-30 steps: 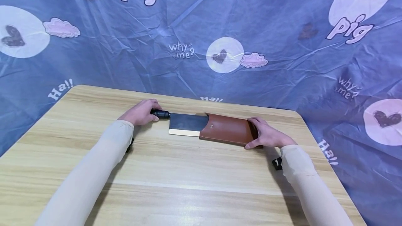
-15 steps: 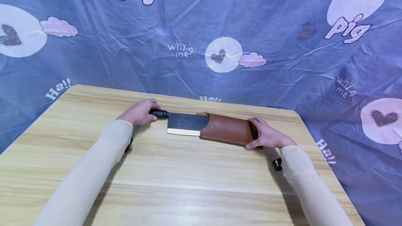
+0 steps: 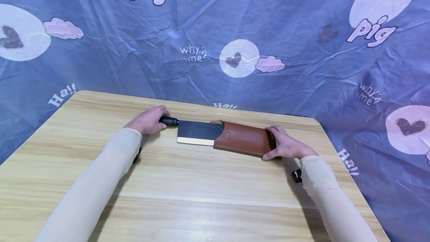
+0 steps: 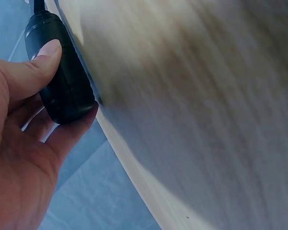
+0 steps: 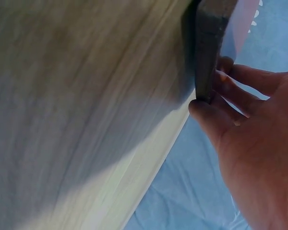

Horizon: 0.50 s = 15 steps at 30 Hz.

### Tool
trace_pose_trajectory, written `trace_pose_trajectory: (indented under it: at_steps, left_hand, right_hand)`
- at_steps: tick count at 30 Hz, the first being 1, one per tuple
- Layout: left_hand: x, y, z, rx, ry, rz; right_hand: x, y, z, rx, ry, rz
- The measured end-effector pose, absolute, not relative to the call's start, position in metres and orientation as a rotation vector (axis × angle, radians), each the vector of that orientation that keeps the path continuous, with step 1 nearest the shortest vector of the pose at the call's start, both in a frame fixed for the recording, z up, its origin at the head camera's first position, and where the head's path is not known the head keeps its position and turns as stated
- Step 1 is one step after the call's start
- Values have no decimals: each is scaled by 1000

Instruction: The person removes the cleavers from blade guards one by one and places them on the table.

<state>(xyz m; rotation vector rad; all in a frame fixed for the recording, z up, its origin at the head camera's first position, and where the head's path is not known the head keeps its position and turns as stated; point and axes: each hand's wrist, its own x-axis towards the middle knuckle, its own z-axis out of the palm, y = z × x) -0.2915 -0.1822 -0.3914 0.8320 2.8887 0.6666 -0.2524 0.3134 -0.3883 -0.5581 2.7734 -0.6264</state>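
My left hand [image 3: 148, 121] gripped the cleaver [image 3: 196, 132] by its black handle [image 4: 62, 72], blade lying flat, tip pointing into the sheath [image 3: 243, 139]. My right hand [image 3: 287, 145] clamped the sheath's far end; only its wrist view showed the pinching thumb [image 5: 209, 115].

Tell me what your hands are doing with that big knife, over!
Left hand grips the cleaver by its black handle. Right hand holds the brown sheath end. Blade part inside sheath, flat on table. Nothing in the way.
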Motion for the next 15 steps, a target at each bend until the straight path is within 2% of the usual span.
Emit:
trace_pose_trajectory:
  at_steps: [15]
  left_hand:
    - [-291,-187,-394,906,2931,639]
  right_hand:
    - [-250,319,-385,-554,2790,-617]
